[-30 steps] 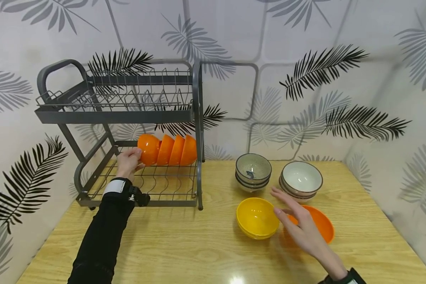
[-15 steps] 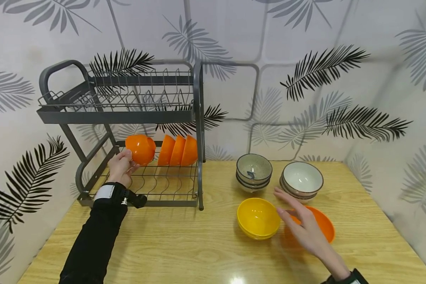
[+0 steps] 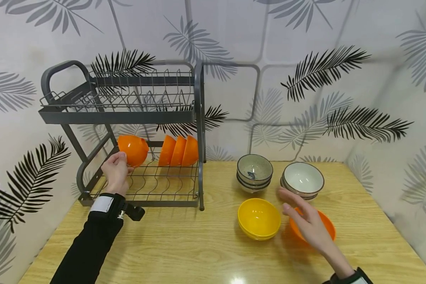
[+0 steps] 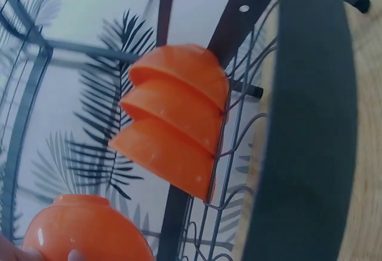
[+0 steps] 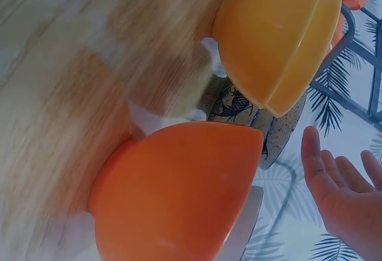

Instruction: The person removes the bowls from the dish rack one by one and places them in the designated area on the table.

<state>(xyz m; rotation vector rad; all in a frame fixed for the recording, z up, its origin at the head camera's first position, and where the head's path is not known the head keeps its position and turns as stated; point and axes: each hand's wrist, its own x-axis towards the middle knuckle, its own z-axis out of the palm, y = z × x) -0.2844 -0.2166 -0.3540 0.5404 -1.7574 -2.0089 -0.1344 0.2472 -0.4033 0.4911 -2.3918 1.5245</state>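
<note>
My left hand (image 3: 116,171) pinches the rim of an orange bowl (image 3: 134,150) over the left part of the dish rack's (image 3: 120,117) lower tier. That bowl (image 4: 83,231) is tipped on its side, its rounded outside facing right in the head view. Three more orange bowls (image 3: 178,151) lean on edge in a row at the right end of the tier. My right hand (image 3: 310,223), fingers spread and holding nothing, hovers by an orange bowl (image 3: 328,225) on the table, hiding part of it. Just left of this hand stand stacked yellow bowls (image 3: 259,217).
Behind the yellow bowls is a stack of speckled grey bowls (image 3: 254,170). Stacked white bowls with dark rims (image 3: 303,177) stand to their right. The rack's upper wire tier (image 3: 127,94) overhangs the lower one. A leaf-patterned backdrop (image 3: 230,35) closes off the back.
My left hand has drawn the orange bowl leftward, away from the three in the row, opening a gap and turning the bowl. The right hand has shifted slightly right.
</note>
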